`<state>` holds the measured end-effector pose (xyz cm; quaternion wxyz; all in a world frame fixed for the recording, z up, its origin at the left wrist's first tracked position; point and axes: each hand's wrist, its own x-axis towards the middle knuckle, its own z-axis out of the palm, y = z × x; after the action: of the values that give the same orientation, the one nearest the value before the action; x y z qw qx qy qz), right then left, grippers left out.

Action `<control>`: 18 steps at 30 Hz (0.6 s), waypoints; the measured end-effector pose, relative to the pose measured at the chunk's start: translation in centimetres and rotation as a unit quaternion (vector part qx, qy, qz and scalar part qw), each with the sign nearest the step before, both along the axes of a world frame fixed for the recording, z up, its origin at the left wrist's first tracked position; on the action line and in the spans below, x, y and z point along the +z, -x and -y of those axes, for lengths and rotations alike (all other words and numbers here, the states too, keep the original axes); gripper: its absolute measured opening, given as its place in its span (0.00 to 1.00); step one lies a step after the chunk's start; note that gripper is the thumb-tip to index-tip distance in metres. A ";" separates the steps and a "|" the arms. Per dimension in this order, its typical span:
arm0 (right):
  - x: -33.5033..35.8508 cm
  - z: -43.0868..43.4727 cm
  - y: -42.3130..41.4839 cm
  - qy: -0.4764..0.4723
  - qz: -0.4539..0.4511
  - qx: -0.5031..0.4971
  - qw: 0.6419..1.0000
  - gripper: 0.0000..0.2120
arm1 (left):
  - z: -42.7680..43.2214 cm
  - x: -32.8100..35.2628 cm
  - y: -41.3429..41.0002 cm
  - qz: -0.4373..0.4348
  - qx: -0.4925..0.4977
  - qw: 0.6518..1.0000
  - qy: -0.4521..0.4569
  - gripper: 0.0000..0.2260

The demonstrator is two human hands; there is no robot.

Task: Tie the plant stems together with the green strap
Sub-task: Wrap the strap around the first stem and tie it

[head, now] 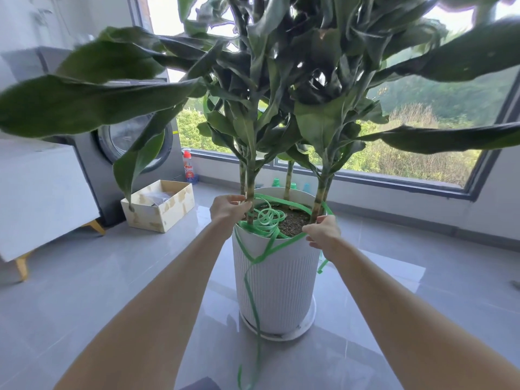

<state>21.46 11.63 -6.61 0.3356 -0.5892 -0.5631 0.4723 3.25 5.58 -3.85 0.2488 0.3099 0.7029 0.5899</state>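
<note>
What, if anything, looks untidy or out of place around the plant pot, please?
The green strap is slack and messy: a loose coil lies on the soil, and a long tail hangs over the white pot, trailing down to the floor. Nothing looks spilled or broken.

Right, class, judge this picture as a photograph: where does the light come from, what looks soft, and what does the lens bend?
Head view: daylight through the window backlights the plant, leaving its leaves dark; the nearest leaves look soft; the wide lens bows the window frame; the green strap and white pot are sharp.
</note>
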 end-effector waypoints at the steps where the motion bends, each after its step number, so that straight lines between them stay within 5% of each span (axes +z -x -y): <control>1: 0.2 0.2 0.1 -0.008 0.001 -0.012 1.000 0.17 | -0.2 -0.1 -0.1 0.007 -0.010 1.000 0.000 0.16; 7: 1.3 1.4 -0.1 -0.091 0.106 -0.026 0.990 0.12 | -0.5 -0.6 -0.6 0.026 0.015 0.999 0.029 0.15; 11: 2.2 2.2 0.6 -0.231 0.285 -0.047 0.929 0.07 | -0.1 0.6 -0.2 0.161 0.000 0.987 0.005 0.12; 18: 5.1 2.3 3.5 -0.284 0.087 0.133 0.946 0.10 | 1.6 2.5 -0.2 0.424 -0.113 0.894 -0.094 0.04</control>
<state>17.98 9.35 -1.52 0.3733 -0.4279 -0.7741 0.2799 3.43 3.94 -1.33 0.5581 0.1301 0.4323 0.6962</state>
